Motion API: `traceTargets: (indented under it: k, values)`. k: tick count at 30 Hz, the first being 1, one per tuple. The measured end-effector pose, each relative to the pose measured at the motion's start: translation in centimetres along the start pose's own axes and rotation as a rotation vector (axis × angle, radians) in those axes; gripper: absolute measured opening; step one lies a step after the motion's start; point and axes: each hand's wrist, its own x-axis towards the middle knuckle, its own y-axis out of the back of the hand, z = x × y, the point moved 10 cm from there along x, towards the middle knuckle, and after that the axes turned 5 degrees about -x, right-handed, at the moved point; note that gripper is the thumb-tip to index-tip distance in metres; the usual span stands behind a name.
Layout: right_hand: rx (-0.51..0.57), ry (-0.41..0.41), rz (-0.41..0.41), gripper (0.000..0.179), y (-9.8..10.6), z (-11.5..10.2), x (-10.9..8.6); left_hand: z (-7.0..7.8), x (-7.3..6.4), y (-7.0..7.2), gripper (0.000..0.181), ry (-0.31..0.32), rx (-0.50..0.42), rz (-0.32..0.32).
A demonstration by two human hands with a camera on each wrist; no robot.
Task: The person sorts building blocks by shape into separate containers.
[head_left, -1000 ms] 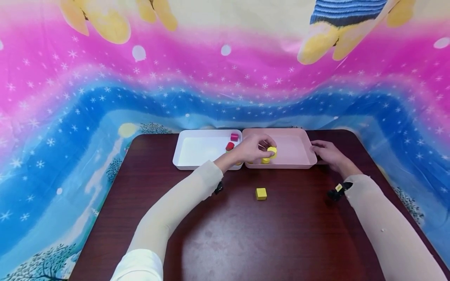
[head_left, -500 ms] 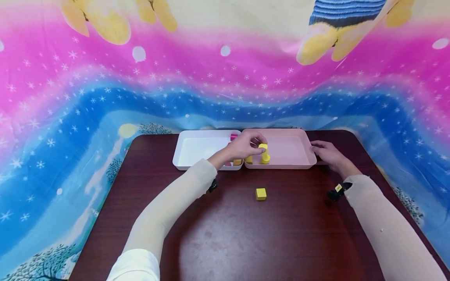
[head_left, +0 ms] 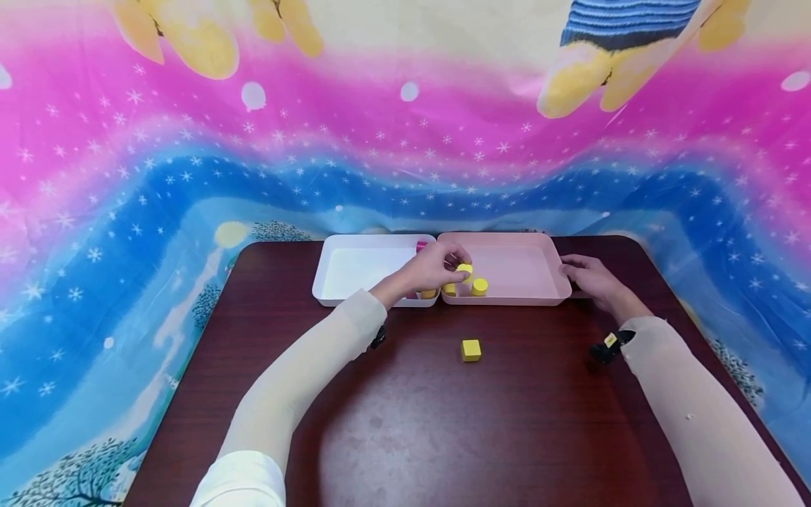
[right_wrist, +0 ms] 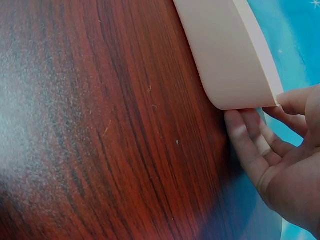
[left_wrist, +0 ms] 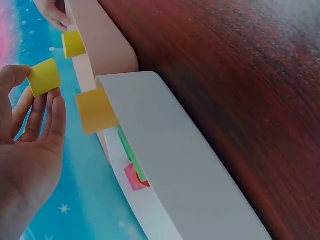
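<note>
My left hand [head_left: 434, 267] pinches a yellow cylinder block [head_left: 465, 272] between thumb and fingers, above the left end of the pink tray [head_left: 551, 301]. The same yellow cylinder appears in the left wrist view, at the fingertips. A second yellow cylinder [head_left: 479, 286] lies in the pink tray, with another yellow block [head_left: 448, 289] left of it, partly hidden. At the pink tray's right end my right hand [head_left: 592, 279] holds the rim. In the right wrist view the thumb meets the rim, and fingers [right_wrist: 242, 132] rest against the outer end.
A white tray [head_left: 326, 274] adjoins the pink one. It holds an orange block [left_wrist: 97, 111], a green piece [left_wrist: 131, 152] and a pink block [left_wrist: 134, 177], partly hidden. A yellow cube [head_left: 471, 350] sits on the dark wooden table [head_left: 405, 429]. Patterned cloth [head_left: 405, 176] hangs behind.
My left hand has moved leftward with the yellow cylinder, from above the other cylinder to the left of it. My right hand stays at the tray's end.
</note>
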Motion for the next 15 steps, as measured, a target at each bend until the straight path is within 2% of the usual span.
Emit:
traceTargets:
  k: [10, 15]
  values:
    - [0.001, 0.0, -0.002, 0.061, 0.1, 0.1, 0.0, -1.4, -0.2, -0.9, 0.021, 0.03, 0.035, -0.017]
    - [0.002, 0.002, 0.002, 0.061, 0.0, 0.1, 0.0, -1.6, -0.3, -1.3, 0.018, 0.036, 0.037, -0.033]
